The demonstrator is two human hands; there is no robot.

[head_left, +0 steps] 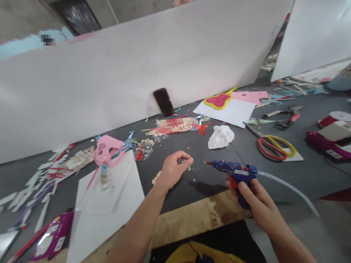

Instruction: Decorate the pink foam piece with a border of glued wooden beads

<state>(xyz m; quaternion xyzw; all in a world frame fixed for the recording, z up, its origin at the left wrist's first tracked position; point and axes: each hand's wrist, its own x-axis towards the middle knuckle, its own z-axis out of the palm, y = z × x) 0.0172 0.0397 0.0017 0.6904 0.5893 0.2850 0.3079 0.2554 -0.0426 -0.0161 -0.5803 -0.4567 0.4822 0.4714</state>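
My right hand [256, 201] grips a blue glue gun [233, 170] with a red trigger, its nozzle pointing left and a clear glue stick trailing out the back to the right. My left hand [174, 170] hovers just left of the nozzle, thumb and fingers pinched on a tiny pale bead. Several small pale beads [156, 178] lie scattered on the dark table under and beside that hand.
A pink mask [106, 149] and white paper [109, 199] lie to the left. Behind are a bundle of sticks [172, 126], a phone [163, 102] leaning on the white board, crumpled tissue [221, 136], and yellow-handled scissors [274, 146] at right. A plywood edge [197, 215] runs along the front.
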